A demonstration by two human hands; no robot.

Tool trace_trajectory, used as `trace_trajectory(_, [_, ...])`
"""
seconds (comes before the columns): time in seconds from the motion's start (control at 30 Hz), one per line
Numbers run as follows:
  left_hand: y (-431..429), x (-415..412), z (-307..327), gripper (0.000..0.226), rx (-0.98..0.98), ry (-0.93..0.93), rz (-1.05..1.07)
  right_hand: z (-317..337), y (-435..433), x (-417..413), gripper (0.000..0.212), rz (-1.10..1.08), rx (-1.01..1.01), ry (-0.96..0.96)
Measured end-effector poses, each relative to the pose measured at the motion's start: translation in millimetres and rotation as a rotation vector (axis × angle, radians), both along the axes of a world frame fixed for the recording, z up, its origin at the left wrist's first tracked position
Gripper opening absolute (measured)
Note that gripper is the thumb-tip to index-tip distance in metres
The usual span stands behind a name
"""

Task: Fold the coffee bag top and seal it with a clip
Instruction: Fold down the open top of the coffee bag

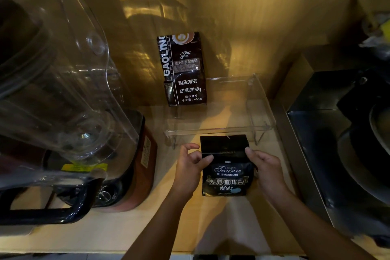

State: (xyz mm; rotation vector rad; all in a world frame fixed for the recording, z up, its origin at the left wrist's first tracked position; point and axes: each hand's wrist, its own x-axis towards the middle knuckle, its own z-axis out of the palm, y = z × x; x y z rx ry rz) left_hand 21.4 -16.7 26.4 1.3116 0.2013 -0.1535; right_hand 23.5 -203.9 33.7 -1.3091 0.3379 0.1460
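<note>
A small black coffee bag [226, 172] labelled "Treasure Blue Mountain" stands upright on the wooden counter [130, 232]. Its flat top flap [223, 143] rises straight up, with a small notch in its upper edge. My left hand [191, 161] grips the bag's left edge, thumb on the front at the crease. On the bag's right edge is my right hand [267, 168], fingertips at the same crease. No clip is visible.
A blender with a clear jug [54, 74] and black handle fills the left side. A second coffee bag, "Gaoling Baked Coffee" [183, 69], leans on the back wall. A clear acrylic shelf [221, 129] stands right behind the held bag. A metal appliance [341, 143] is at the right.
</note>
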Motion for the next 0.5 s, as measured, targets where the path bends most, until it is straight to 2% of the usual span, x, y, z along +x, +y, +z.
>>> trace_trajectory(0.07, [0.0, -0.8, 0.2, 0.033, -0.017, 0.005, 0.028, 2.6, -2.7, 2.3, 0.021, 0.066, -0.041, 0.002])
trace_trajectory(0.13, [2.0, 0.0, 1.7, 0.038, -0.004, -0.007, 0.040, 3.4, -3.9, 5.0, 0.005, 0.123, -0.080, -0.019])
trace_trajectory(0.23, [3.6, 0.9, 4.6, 0.052, 0.012, -0.036, 0.021, 1.4, -5.9, 8.5, 0.031, 0.083, -0.141, -0.048])
trace_trajectory(0.33, [3.9, 0.7, 6.0, 0.063, -0.002, -0.062, 0.059, 3.3, -5.7, 7.4, 0.054, 0.008, -0.120, -0.113])
trace_trajectory(0.37, [3.9, 0.3, 6.5, 0.061, -0.001, -0.077, 0.063, 4.2, -4.8, 5.8, 0.054, -0.002, -0.129, -0.129])
trace_trajectory(0.5, [1.8, -0.2, 8.5, 0.038, 0.054, -0.094, 0.042, 8.7, -2.9, 2.0, 0.027, -0.006, -0.231, -0.094])
